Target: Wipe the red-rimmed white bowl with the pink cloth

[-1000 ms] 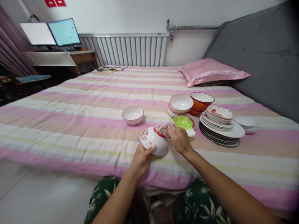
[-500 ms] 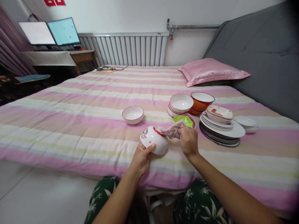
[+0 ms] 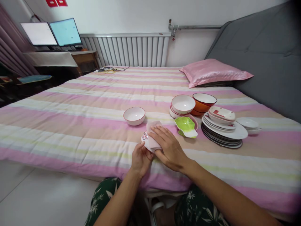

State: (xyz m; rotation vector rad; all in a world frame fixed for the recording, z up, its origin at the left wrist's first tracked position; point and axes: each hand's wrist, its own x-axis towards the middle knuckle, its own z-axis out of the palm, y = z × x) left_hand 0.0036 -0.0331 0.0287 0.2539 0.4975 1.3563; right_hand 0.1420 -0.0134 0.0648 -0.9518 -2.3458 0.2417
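Observation:
My left hand (image 3: 140,160) grips a white bowl (image 3: 146,143) with a floral print by its lower left side, above the near part of the bed. Over the bowl's outside lies a pale pink cloth (image 3: 152,133). My right hand (image 3: 171,149) presses that cloth against the bowl, fingers stretched along it and hiding much of the bowl. Just beyond, a white bowl with a red rim (image 3: 134,116) stands upright on the bedspread. To the right of my hands is a green leaf-shaped dish (image 3: 185,125), resting by a pink dish (image 3: 194,121).
Stacked red-rimmed bowls (image 3: 182,104) and orange bowls (image 3: 204,102) stand farther right. Beside them are piled plates (image 3: 240,131) topped by rectangular dishes (image 3: 222,113), then small white dishes (image 3: 248,124). A pink pillow (image 3: 215,72) and cables (image 3: 110,69) lie toward the back of the striped bed (image 3: 77,125).
My right hand has moved left with the cloth, from the bowl's foot onto its side, and its fingers have flattened. The bowl has turned in my left hand. The green dish is now uncovered.

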